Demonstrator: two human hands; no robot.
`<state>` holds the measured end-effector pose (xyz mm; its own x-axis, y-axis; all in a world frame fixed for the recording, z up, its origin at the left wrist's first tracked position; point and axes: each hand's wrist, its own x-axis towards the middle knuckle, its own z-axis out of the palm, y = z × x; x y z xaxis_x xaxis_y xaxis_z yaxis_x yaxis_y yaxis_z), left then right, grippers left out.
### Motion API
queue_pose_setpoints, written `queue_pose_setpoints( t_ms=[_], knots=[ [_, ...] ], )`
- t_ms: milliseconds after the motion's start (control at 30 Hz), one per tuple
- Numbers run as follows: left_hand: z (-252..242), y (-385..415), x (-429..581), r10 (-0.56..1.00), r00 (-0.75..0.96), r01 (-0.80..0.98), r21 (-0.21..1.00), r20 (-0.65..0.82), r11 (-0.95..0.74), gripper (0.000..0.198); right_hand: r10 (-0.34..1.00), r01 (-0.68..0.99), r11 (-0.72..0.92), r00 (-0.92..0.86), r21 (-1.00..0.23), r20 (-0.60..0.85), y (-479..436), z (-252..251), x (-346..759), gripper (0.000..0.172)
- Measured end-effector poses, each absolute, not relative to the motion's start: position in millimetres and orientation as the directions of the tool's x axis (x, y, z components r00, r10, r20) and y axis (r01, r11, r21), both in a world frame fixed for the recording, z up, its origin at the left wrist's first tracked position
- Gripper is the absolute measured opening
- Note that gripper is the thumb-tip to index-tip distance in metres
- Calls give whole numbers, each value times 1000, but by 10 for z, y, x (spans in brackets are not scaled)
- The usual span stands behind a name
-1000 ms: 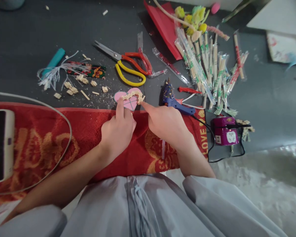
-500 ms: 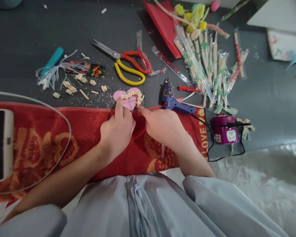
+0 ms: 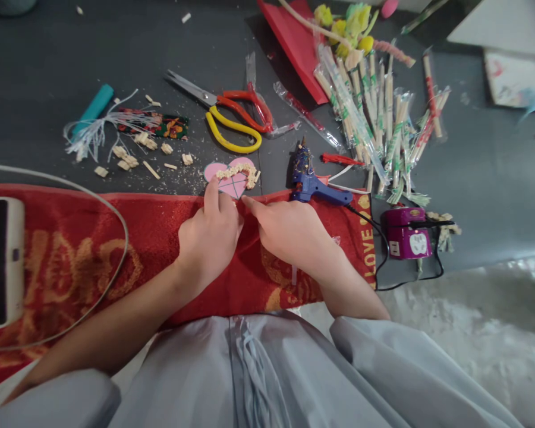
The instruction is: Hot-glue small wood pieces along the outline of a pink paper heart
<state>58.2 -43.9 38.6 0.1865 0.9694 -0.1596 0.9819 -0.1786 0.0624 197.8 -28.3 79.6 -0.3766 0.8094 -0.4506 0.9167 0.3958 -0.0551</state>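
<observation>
Head view: I watch both bare hands meet at a pink heart, which lies on the dark table, its tip by the far edge of a red towel. Dark lines cross the heart, and a curved row of pale bits runs over its upper part and down its right side.

The left hand has its index finger stretched out onto the heart's left side, the other fingers curled in; I can't tell whether they grip anything. The right hand points its index finger at the heart's lower tip, the rest folded under; from here I can't tell if it touches the tip or holds something.

Beyond the heart I see scissors with red and yellow handles, blades slightly parted. A blue glue gun lies to the right, short of the wrapped sticks. Pale chunks lie scattered to the left.
</observation>
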Motion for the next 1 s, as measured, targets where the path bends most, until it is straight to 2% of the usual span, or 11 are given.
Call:
queue_pose_setpoints(
  t_ms=[233,400,700,900,1000],
  knots=[
    [365,-447,561,976,190,979,98,-111,-179,30,802,908,415,-398,-62,-446,-305,807,1969,58],
    [356,-455,556,976,211,976,74,-56,-207,30,796,897,437,-420,-67,-435,-323,790,1981,58],
    [361,-451,559,975,215,975,64,-59,-212,31,787,889,452,-433,-65,-440,-324,786,1966,57],
    [361,-427,555,977,212,975,68,-22,-210,33,821,917,392,-382,-66,-424,-280,827,2046,52],
    [357,-398,553,977,212,971,113,-11,-209,33,868,948,314,-308,-50,-388,-245,832,2110,46]
  ],
)
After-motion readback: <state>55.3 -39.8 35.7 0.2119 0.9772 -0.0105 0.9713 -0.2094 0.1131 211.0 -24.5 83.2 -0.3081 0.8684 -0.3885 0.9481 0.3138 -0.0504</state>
